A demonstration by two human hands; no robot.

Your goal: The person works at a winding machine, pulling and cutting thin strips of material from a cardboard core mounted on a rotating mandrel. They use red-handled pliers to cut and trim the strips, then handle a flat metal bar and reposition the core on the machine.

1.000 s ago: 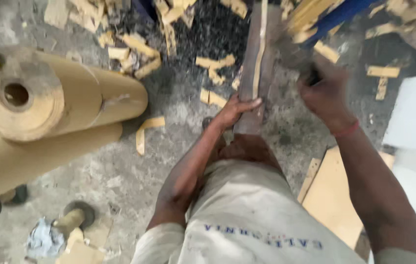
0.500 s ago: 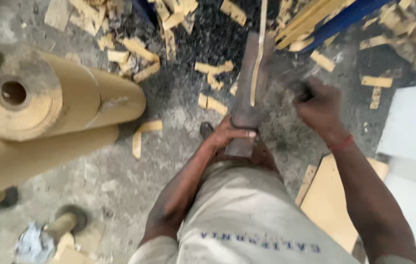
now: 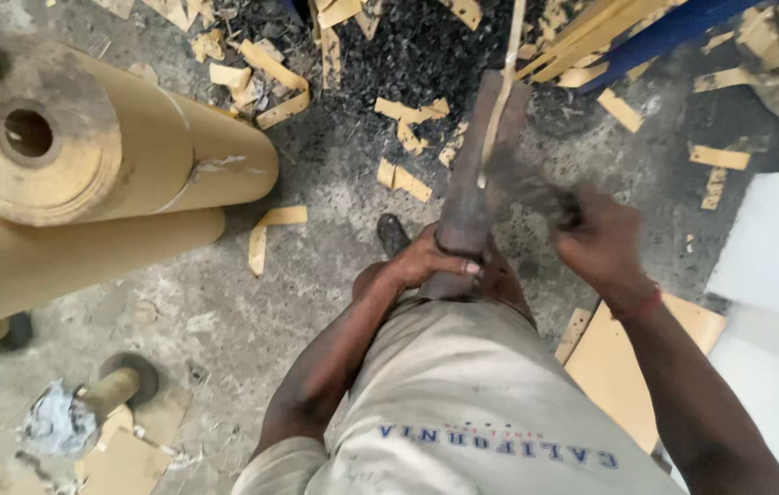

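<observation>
**Wood strip split on a block**

Brown paper rolls (image 3: 87, 137), two of them, lie at the left, with pale scraps (image 3: 266, 64) strewn on the floor beyond. The left hand (image 3: 426, 261) is wrapped tight around the one dark block (image 3: 470, 197), which stands upright between the knees. One thin strip (image 3: 502, 101) rises on end from the block's top. Beside it, the right hand (image 3: 598, 240) is clenched on a single dark tool (image 3: 522, 183), blurred and level with the strip's foot. This looks like the chopping step. Another blow would need the strip held plumb and the left fingers kept below the block's top.
</observation>
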